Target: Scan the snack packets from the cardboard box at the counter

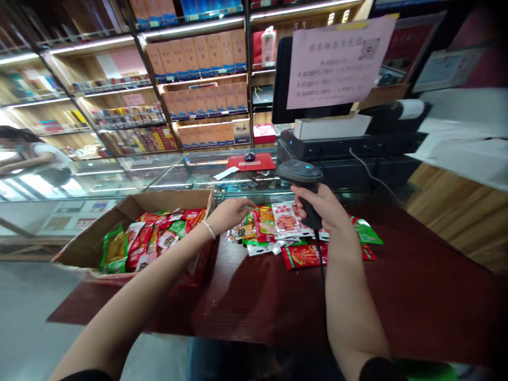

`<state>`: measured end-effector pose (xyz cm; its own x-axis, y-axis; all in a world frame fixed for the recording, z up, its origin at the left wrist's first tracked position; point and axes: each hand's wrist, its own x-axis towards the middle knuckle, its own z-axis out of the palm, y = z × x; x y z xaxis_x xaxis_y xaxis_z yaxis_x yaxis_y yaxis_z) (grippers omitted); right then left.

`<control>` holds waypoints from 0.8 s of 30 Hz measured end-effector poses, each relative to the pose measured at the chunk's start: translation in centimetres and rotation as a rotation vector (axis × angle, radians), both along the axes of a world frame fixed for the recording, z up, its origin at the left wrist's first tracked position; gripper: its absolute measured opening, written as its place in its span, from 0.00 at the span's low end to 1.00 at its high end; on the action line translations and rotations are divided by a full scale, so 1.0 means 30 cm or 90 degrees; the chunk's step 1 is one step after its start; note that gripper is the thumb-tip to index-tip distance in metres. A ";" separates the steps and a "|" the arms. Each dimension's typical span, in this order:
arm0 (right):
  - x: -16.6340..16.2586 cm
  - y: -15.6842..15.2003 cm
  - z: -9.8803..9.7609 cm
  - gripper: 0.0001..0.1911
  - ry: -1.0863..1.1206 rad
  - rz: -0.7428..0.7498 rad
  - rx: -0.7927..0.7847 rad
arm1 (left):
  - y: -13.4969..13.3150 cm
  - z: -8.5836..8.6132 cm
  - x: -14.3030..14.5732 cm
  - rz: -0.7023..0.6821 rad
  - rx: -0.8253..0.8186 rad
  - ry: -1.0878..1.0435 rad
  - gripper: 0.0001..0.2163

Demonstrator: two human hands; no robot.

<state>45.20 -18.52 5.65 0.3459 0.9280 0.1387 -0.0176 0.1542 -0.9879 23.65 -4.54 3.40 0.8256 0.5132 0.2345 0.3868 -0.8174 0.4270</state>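
Note:
My right hand (323, 209) is wrapped round the handle of a black barcode scanner (300, 173), whose head points left and down over a heap of snack packets (278, 230) on the dark red counter (278, 301). My left hand (230, 212) reaches into the left side of that heap, fingers curled on a packet I cannot make out. A white and red packet (286, 219) lies on top, just below the scanner. The scanner's cable (320, 259) runs down along my right forearm.
An open cardboard box (91, 238) of more snack packets stands at the left of the counter. Behind are a glass display case (159, 177), a till with monitor and paper notice (337, 63), a receipt printer (397, 114), and stocked shelves (198, 79). A person (35, 156) sits far left.

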 end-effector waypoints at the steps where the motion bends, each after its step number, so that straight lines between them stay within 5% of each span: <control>1: -0.024 0.014 -0.002 0.19 0.005 0.016 -0.002 | 0.027 0.013 -0.052 0.037 0.002 -0.027 0.13; 6: -0.182 0.098 -0.038 0.19 0.020 0.102 -0.029 | 0.205 0.008 -0.325 0.222 -0.029 -0.124 0.11; 12: -0.373 0.166 -0.107 0.19 -0.015 0.171 -0.053 | 0.352 -0.116 -0.534 0.337 -0.327 -0.255 0.12; 18: -0.439 0.199 -0.168 0.18 -0.009 0.183 -0.083 | 0.364 -0.194 -0.557 0.358 -0.465 -0.281 0.11; 24: -0.453 0.220 -0.210 0.18 -0.043 0.206 -0.085 | 0.330 -0.253 -0.493 0.289 -0.281 0.068 0.13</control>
<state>31.59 -11.91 -0.65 0.0258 0.9994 0.0211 0.0214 0.0206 -0.9996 8.87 5.37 -4.19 0.5110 0.8463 -0.1503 0.7115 -0.3183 0.6265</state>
